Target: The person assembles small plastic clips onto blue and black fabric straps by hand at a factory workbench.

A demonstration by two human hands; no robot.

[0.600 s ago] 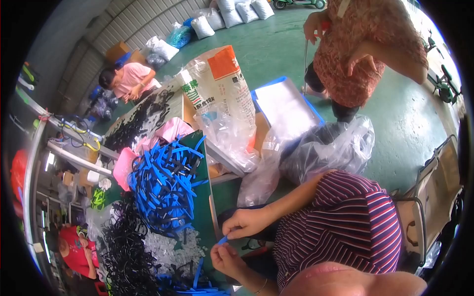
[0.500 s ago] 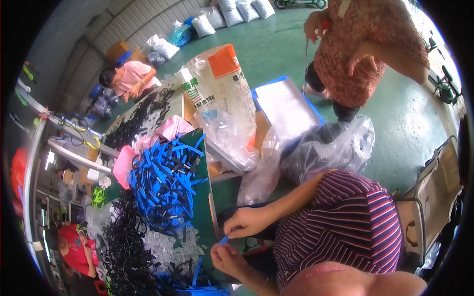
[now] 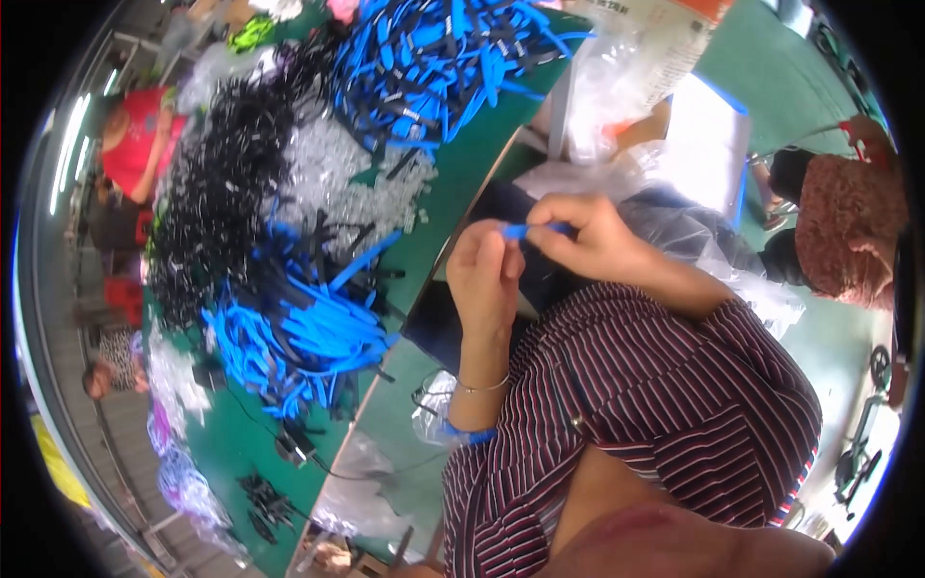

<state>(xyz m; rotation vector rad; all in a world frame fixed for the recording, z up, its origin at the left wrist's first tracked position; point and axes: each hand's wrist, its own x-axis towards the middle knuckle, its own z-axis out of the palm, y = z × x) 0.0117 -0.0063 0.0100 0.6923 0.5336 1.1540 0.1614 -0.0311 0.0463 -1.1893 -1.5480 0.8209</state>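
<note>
Pinched between the fingertips of my left hand (image 3: 482, 284) and my right hand (image 3: 590, 239) is a short blue strap (image 3: 517, 232). Both hands are closed on it, held up in front of my striped top, just off the table edge; the fingers cover much of the strap. On the green table (image 3: 255, 429) to the left lies a heap of blue straps with black parts (image 3: 308, 332). A larger blue heap (image 3: 424, 72) sits farther off. Beside them are a tangle of black straps (image 3: 217, 183) and a spread of small clear plastic pieces (image 3: 323, 178).
A small black device with a cable (image 3: 294, 445) and some black pieces (image 3: 265, 506) lie on the near table. Clear plastic bags (image 3: 708, 236) and a white-topped box with blue edges (image 3: 708, 144) stand to the right. A person in red (image 3: 140, 144) is across the table; another stands at right.
My view has swung round, showing more of the table's near part. My hands appear higher in the picture, and both still grip the blue strap.
</note>
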